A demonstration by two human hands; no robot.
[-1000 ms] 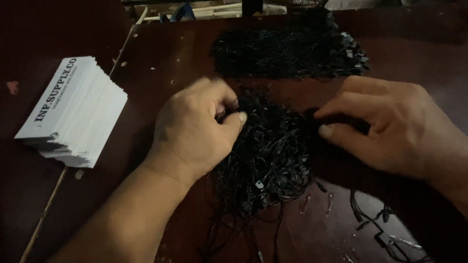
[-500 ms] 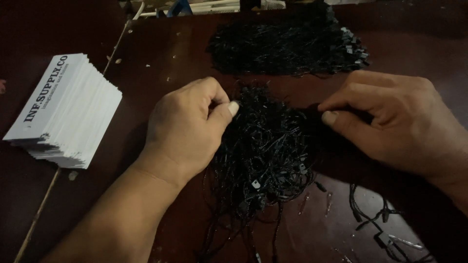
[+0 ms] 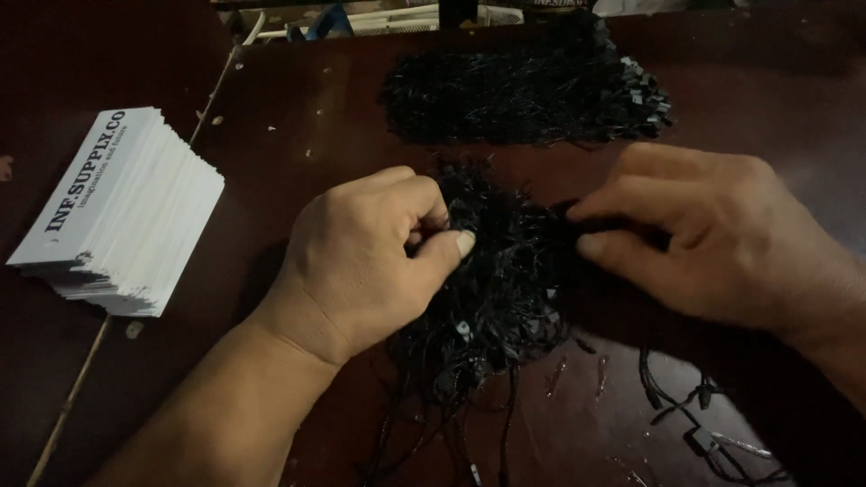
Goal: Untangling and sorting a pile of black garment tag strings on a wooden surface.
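Left hand point(image 3: 361, 261) has curled tighter, pinching the black cord tangle point(image 3: 505, 289); right hand point(image 3: 722, 243) (also pinching) barely moved.

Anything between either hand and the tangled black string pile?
Nothing visible. The left hand and right hand are both already pinching into the tangled black string pile from opposite sides. The second string pile and card stack lie apart from it.

White card stack point(image 3: 122, 216), dark print on top, table left.
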